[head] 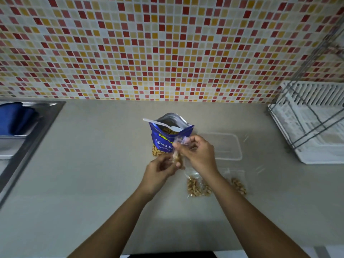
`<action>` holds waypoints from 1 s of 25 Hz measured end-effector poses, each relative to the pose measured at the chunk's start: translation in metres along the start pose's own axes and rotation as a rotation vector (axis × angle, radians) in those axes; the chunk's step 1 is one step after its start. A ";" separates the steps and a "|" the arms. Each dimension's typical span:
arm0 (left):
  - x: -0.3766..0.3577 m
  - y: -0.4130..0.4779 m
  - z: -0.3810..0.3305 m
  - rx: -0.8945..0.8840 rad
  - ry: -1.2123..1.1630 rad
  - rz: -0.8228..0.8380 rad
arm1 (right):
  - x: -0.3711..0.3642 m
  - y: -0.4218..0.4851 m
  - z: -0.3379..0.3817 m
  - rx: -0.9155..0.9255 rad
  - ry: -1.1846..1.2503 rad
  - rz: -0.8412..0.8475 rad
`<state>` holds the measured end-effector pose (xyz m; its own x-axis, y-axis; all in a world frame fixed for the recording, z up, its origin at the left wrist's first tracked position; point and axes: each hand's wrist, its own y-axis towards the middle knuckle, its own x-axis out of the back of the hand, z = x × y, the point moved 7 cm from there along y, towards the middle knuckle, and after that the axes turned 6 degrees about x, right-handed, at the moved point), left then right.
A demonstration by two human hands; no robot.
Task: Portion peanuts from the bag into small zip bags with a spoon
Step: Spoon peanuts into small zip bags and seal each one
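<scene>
now pinching the small zip bag point(177, 155) at its top with right hand point(197, 153), gripping its filled bottom with left hand point(160, 169); long axis upright, just before the peanut bag point(163, 138)

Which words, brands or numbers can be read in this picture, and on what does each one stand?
"TONG", yellow, on the blue peanut bag; the rest is hidden by the small zip bag.
"Salted P", white, on the same bag; the rest is hidden likewise.
A small line beneath it: too small to read.
No other text shows.
</scene>
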<state>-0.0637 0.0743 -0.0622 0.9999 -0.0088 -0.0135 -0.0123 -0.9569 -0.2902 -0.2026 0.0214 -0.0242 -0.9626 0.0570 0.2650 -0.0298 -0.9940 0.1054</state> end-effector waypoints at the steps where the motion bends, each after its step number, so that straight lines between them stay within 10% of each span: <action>1: 0.002 0.002 0.013 0.072 -0.084 -0.025 | -0.006 -0.003 -0.011 -0.040 0.040 0.064; 6: 0.012 0.000 0.077 0.326 -0.044 -0.034 | -0.020 -0.012 -0.081 -0.186 -0.058 0.262; 14: 0.016 -0.007 0.095 0.203 0.493 -0.266 | -0.029 -0.015 -0.118 -0.103 -0.678 0.400; 25: -0.009 -0.006 0.044 -0.073 0.775 -0.406 | 0.052 -0.029 -0.088 0.009 -0.448 0.006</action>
<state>-0.0731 0.0931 -0.1020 0.6531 0.1668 0.7387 0.3200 -0.9449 -0.0695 -0.2753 0.0451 -0.0976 -0.7510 0.0877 0.6545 -0.0199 -0.9937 0.1104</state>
